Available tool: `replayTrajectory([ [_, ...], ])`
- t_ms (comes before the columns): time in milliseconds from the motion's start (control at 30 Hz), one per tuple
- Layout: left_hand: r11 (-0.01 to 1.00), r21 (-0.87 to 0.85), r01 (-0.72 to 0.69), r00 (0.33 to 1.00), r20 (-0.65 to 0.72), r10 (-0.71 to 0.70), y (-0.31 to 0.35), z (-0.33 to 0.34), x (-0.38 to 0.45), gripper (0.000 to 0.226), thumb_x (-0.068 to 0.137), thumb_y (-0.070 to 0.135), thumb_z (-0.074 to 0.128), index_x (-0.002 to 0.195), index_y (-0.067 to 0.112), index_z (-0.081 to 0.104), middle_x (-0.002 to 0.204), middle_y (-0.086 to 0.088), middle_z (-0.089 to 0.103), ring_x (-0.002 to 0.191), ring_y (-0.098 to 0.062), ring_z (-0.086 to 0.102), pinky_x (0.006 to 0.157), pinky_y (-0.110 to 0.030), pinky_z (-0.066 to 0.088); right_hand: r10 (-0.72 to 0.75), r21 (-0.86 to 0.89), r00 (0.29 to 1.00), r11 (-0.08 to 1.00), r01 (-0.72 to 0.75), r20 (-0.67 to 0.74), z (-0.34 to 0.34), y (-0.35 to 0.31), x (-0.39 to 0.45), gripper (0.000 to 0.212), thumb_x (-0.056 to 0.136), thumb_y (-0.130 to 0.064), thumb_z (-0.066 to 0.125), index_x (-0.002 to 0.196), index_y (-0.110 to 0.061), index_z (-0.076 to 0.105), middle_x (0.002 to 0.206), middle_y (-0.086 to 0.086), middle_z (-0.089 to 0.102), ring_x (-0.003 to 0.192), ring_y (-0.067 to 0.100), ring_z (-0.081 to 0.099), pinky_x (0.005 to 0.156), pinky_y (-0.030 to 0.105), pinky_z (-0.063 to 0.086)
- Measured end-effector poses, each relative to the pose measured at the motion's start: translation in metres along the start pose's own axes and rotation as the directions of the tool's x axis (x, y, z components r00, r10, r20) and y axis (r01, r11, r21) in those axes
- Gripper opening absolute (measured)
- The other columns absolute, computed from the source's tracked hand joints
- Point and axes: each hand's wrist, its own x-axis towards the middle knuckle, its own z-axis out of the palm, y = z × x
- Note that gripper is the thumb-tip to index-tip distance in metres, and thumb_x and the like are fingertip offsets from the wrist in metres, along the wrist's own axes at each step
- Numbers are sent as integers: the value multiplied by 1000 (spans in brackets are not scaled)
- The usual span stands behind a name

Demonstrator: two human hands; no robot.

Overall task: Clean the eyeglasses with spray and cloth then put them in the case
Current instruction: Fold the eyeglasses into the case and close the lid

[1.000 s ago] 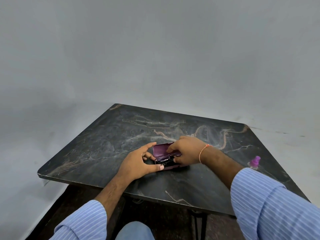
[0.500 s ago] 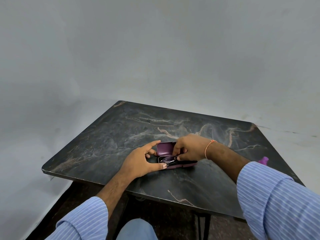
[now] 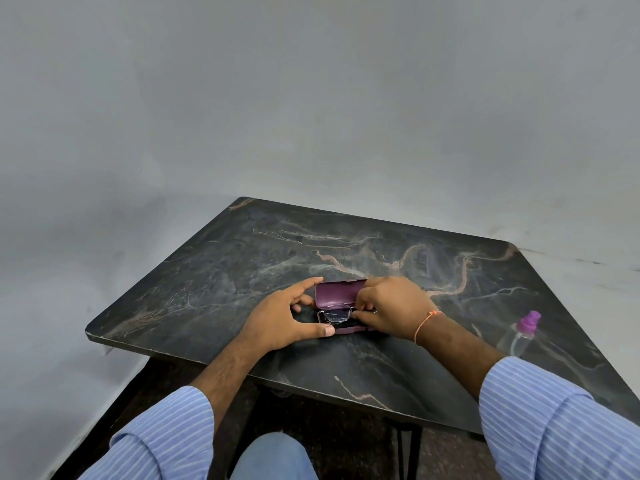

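Inside open purple case [image 3: 341, 293], clear-lensed eyeglasses [image 3: 335, 314]

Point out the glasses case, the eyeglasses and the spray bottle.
glasses case [image 3: 341, 293], head view, inside of the open lid.
eyeglasses [image 3: 336, 314], head view, the visible lens.
spray bottle [image 3: 518, 341], head view, clear body.

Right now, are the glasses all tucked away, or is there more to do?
Nearly. The eyeglasses already lie in the open purple case, and the spray bottle stands aside. The right hand is settling them while the left hand steadies the case. Left: shutting the lid.
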Motion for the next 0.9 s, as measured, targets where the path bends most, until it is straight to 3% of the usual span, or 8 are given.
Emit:
replayTrajectory([
  [233, 1000, 21, -11, 1000, 5, 11, 1, 0, -1, 109, 67, 67, 95, 159, 61, 37, 124, 27, 74, 115, 2, 64, 96, -23, 48, 5, -47, 1000, 999, -5, 5, 5, -11, 3, 28, 96, -45, 63, 95, -21, 77, 99, 1, 73, 90, 27, 70, 72, 38, 54],
  [400, 999, 37, -15, 1000, -9, 15, 1, 0, -1, 108, 68, 64, 96, 160, 59, 38, 122, 29, 73, 112, 4, 63, 95, -21, 48, -41, 100, 991, 995, 29, 128, -14, -2, 4, 19, 91, -40, 72, 101, -26, 80, 96, -8, 77, 86, 16, 71, 77, 32, 55],
  [500, 999, 41, -25, 1000, -6, 25, 0, 0, 0, 107, 70, 63, 96, 160, 59, 39, 124, 27, 73, 111, 4, 62, 95, -22, 48, -18, 156, 982, 988, -11, 186, -25, 14, 3, 34, 87, -40, 77, 117, -27, 76, 110, -8, 75, 87, 10, 65, 81, 29, 53],
  [633, 998, 46, -30, 1000, 1, 30, 1, -1, 1, 105, 72, 59, 96, 160, 57, 39, 124, 29, 72, 111, 5, 61, 93, -20, 46, -5, 152, 936, 987, -52, 351, -28, 29, 1, 61, 87, -43, 79, 144, -28, 63, 132, -6, 70, 108, 16, 68, 97, 33, 54],
  [900, 999, 38, -34, 999, -1, 34, -3, 0, 1, 107, 69, 64, 95, 159, 62, 38, 125, 27, 73, 113, 1, 63, 98, -25, 49, -28, 206, 933, 977, -50, 359, -18, 36, 4, 59, 87, -43, 81, 141, -27, 65, 131, -4, 67, 104, 18, 66, 95, 35, 54],
])
